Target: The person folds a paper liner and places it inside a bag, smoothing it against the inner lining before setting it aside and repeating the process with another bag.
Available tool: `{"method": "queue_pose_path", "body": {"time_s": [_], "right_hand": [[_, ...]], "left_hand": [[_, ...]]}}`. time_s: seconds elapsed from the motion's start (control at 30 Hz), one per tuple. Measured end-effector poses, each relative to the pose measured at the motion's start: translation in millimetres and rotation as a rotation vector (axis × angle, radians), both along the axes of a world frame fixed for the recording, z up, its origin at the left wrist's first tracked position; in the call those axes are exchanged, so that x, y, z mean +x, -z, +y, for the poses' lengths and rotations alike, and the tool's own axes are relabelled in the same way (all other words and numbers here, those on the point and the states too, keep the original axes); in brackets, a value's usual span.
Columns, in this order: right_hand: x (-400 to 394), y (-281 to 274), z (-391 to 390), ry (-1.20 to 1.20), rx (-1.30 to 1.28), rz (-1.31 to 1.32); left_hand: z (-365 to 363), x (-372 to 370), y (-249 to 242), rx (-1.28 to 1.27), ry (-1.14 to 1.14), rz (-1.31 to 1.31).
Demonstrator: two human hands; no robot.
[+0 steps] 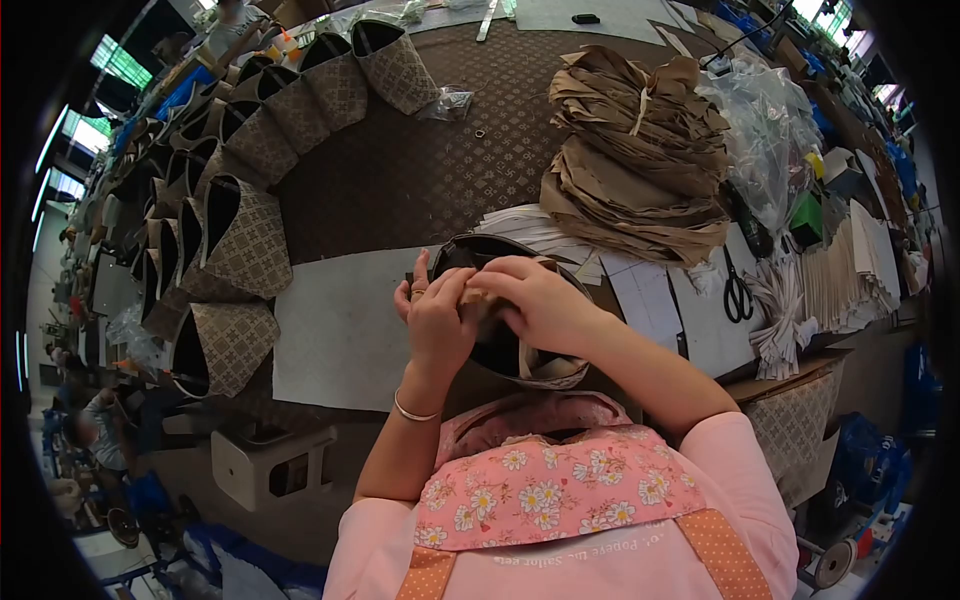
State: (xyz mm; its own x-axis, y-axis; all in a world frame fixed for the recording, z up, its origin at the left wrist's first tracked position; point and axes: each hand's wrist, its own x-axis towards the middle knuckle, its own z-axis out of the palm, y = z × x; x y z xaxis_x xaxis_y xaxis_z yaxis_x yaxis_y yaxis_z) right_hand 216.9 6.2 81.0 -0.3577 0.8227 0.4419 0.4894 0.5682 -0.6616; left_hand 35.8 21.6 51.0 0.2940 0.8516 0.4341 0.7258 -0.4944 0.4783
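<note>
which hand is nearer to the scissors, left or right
Right. The right hand is to the left of the scissors; the left hand is farther left, on the right hand's far side from them.

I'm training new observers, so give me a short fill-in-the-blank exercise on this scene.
1. The left hand and right hand are at the bag, whose inside is coloured ____.
2. The bangle circles the ____ forearm.
3. The scissors lie to the ____ of the bag.
4. The apron is printed with ____.

Missing words: black; left; right; flowers.
</note>
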Motion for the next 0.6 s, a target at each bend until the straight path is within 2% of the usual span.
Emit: {"method": "queue_pose_path", "body": {"time_s": [0.07, 0.1, 0.17, 0.3, 0.37, 0.4, 0.47, 0.53, 0.6], "right_hand": [[-6, 17, 6, -0.003, 0.021, 0.005], [-4, 21, 13, -0.002, -0.055, -0.065], [-2, 28, 21, -0.001, -0.132, -0.133], [-6, 31, 30, 0.027, -0.081, -0.092], [-9, 30, 35, 0.034, -0.062, -0.105], [-10, 27, 37, 0.085, -0.065, -0.143], [-14, 24, 40, 0.136, -0.075, -0.182], [-18, 23, 47, 0.201, -0.099, -0.251], [-21, 23, 51, 0.211, -0.1, -0.214]], "left_hand": [[0, -2, 1, -0.092, 0.024, 0.093], [-1, -5, -1, -0.09, 0.026, 0.095], [-3, -10, -7, -0.23, 0.057, 0.284], [3, -17, -7, -0.234, 0.067, 0.364], [12, -17, -2, -0.003, 0.002, 0.052], [16, -18, -2, -0.004, 0.003, 0.051], [23, -21, -2, 0.061, 0.017, -0.11], [28, -19, 3, 0.067, 0.0, -0.134], [35, -18, 5, 0.077, -0.014, -0.159]]}}
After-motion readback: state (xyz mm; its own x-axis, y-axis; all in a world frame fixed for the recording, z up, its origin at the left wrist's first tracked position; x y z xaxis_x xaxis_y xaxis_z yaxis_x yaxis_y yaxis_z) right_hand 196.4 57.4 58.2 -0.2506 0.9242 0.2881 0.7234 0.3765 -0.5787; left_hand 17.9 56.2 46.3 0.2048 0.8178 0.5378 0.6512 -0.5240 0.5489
